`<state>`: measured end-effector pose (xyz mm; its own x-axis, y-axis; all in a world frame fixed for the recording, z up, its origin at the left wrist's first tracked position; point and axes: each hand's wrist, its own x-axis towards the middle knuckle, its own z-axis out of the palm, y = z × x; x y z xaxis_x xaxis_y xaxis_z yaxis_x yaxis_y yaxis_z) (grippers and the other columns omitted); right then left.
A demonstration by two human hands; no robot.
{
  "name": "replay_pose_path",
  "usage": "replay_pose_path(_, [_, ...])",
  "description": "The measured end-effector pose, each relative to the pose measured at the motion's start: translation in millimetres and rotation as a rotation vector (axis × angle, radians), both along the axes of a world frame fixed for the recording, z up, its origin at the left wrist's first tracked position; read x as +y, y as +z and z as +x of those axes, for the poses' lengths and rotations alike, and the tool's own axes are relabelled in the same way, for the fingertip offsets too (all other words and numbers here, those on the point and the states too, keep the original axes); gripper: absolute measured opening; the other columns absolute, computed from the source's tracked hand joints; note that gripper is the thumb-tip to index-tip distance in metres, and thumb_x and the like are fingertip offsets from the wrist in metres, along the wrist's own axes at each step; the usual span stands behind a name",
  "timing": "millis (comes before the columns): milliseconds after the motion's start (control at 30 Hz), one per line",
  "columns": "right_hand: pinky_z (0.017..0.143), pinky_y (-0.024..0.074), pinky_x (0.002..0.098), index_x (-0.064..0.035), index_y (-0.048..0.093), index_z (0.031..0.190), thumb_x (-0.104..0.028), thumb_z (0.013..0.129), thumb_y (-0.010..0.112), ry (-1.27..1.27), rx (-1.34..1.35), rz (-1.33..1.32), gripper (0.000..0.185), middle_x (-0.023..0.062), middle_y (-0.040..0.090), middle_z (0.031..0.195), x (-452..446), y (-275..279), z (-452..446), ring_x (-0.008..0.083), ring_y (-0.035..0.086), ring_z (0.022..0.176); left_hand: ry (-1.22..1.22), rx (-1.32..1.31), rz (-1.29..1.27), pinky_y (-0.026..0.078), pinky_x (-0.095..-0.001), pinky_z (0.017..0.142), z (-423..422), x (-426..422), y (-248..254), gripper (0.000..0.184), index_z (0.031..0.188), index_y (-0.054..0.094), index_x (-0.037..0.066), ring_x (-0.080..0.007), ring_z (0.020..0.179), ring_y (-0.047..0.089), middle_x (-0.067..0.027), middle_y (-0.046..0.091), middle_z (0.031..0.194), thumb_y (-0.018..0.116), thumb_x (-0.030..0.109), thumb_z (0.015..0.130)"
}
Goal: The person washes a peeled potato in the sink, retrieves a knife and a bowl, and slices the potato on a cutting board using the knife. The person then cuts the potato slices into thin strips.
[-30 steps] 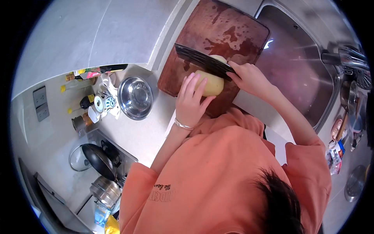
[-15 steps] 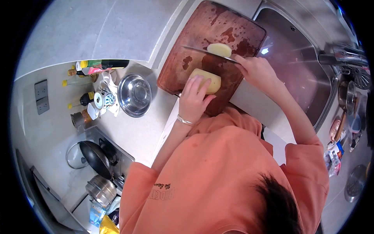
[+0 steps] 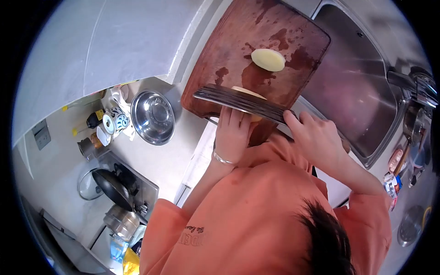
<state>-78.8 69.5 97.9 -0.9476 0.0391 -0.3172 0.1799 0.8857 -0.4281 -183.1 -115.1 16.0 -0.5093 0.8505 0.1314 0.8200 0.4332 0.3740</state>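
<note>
Potato (image 3: 249,92), pale, smooth, rounded, on wet-patched reddish-brown board (image 3: 208,68), partly behind blade. Left hand (image 3: 232,137) at potato, fingertips hidden, can't tell how far open. Knife (image 3: 238,102): broad, dark, streaky; now over potato, was beside flat oval slice (image 3: 268,60). Right hand (image 3: 318,140) closed round handle.

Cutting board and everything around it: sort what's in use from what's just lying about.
In use:
- knife, in the right hand
- potato, partly hidden behind the knife
- cut slice
- cutting board

Apparently just lying about:
- metal bowl
- black pan
- steel pot
</note>
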Motion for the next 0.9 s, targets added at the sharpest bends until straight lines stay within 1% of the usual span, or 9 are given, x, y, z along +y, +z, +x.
replay_pose_path(133, [0.048, 0.0476, 0.0379, -0.0038, 0.046, 0.106, -0.023, 0.082, 0.056, -0.029, -0.008, -0.049, 0.032, 0.0131, 0.054, 0.073, 2.3, 7.7, 0.5, 0.0279, 0.061, 0.059, 0.042, -0.008, 0.004, 0.046, -0.0458, 0.078, 2.7, 1.0, -3.6, 0.042, 0.105, 0.058, 0.003, -0.0401, 0.094, 0.052, -0.0169, 0.054, 0.106, 0.071, 0.019, 0.069])
replay_pose_path(200, [0.046, 0.0471, 0.0359, -0.0037, 0.046, 0.106, -0.018, 0.081, 0.054, 0.014, -0.086, -0.036, 0.03, 0.0118, 0.053, 0.071, 3.5, 10.8, 2.3, 0.0255, 0.061, 0.061, 0.045, -0.029, -0.021, 0.046, -0.0458, 0.077, 4.3, -0.7, -1.2, 0.041, 0.104, 0.059, 0.003, -0.04, 0.092, 0.052, -0.0166, 0.054, 0.105, 0.071, 0.018, 0.069])
replay_pose_path(267, [0.045, 0.0467, 0.0349, -0.0035, 0.046, 0.106, -0.015, 0.08, 0.053, 0.038, -0.091, -0.026, 0.029, 0.0111, 0.053, 0.071, 5.6, 13.2, 2.9, 0.0244, 0.061, 0.061, 0.022, -0.084, -0.062, 0.048, -0.0465, 0.083, 5.0, -3.0, 0.3, 0.037, 0.105, 0.059, 0.0, -0.0438, 0.104, 0.05, -0.0205, 0.05, 0.112, 0.066, 0.012, 0.071])
replay_pose_path(400, [0.044, 0.0465, 0.0318, -0.0025, 0.047, 0.105, -0.009, 0.076, 0.051, 0.073, -0.101, -0.04, 0.029, 0.0091, 0.053, 0.071, 8.7, 17.4, 0.6, 0.0213, 0.061, 0.058, -0.007, -0.094, -0.036, 0.048, -0.0462, 0.083, 2.4, -1.4, 3.7, 0.036, 0.106, 0.059, -0.001, -0.0441, 0.104, 0.05, -0.0211, 0.05, 0.113, 0.061, 0.01, 0.071])
replay_pose_path(667, [0.04, 0.0461, 0.0306, -0.0007, 0.046, 0.098, -0.008, 0.076, 0.051, 0.067, -0.237, -0.038, 0.023, 0.0092, 0.054, 0.067, 11.8, 34.7, 1.2, 0.0209, 0.06, 0.051, -0.005, -0.091, -0.035, 0.046, -0.047, 0.086, 3.7, 1.4, 5.3, 0.035, 0.104, 0.06, -0.003, -0.0465, 0.105, 0.049, -0.0224, 0.05, 0.116, 0.055, 0.007, 0.071])
replay_pose_path(733, [0.04, 0.0461, 0.0311, -0.0007, 0.046, 0.096, -0.008, 0.076, 0.051, 0.087, -0.25, -0.044, 0.022, 0.0096, 0.054, 0.066, 12.8, 35.8, 0.8, 0.0213, 0.06, 0.05, -0.01, -0.084, -0.018, 0.046, -0.0471, 0.086, 3.5, 1.3, 2.2, 0.034, 0.103, 0.06, -0.003, -0.0469, 0.106, 0.048, -0.0225, 0.05, 0.116, 0.055, 0.007, 0.071])
replay_pose_path(800, [0.04, 0.0468, 0.0315, -0.0006, 0.046, 0.095, -0.009, 0.076, 0.052, 0.045, -0.29, -0.043, 0.021, 0.0106, 0.055, 0.067, 12.5, 38.5, 5.7, 0.0218, 0.06, 0.05, -0.012, -0.079, -0.006, 0.046, -0.0472, 0.086, 3.2, 0.6, 3.0, 0.034, 0.103, 0.06, -0.003, -0.0472, 0.106, 0.048, -0.0226, 0.049, 0.116, 0.055, 0.007, 0.071])
replay_pose_path(867, [0.04, 0.0467, 0.0317, -0.0005, 0.047, 0.095, -0.008, 0.076, 0.052, 0.053, -0.294, -0.042, 0.021, 0.0109, 0.055, 0.067, 16.1, 39.7, 9.3, 0.0219, 0.06, 0.05, 0.03, -0.092, -0.008, 0.047, -0.0469, 0.082, 2.4, 0.8, 5.4, 0.037, 0.102, 0.061, 0.001, -0.0449, 0.098, 0.052, -0.018, 0.055, 0.109, 0.067, 0.008, 0.067])
replay_pose_path(900, [0.04, 0.0467, 0.0319, -0.0004, 0.047, 0.094, -0.008, 0.076, 0.052, 0.061, -0.296, -0.039, 0.021, 0.0112, 0.055, 0.067, 17.5, 39.7, 9.7, 0.0221, 0.06, 0.049, 0.029, -0.094, -0.008, 0.047, -0.0469, 0.082, 0.9, 1.5, 5.5, 0.037, 0.102, 0.061, 0.001, -0.0449, 0.098, 0.052, -0.018, 0.055, 0.109, 0.067, 0.008, 0.067])
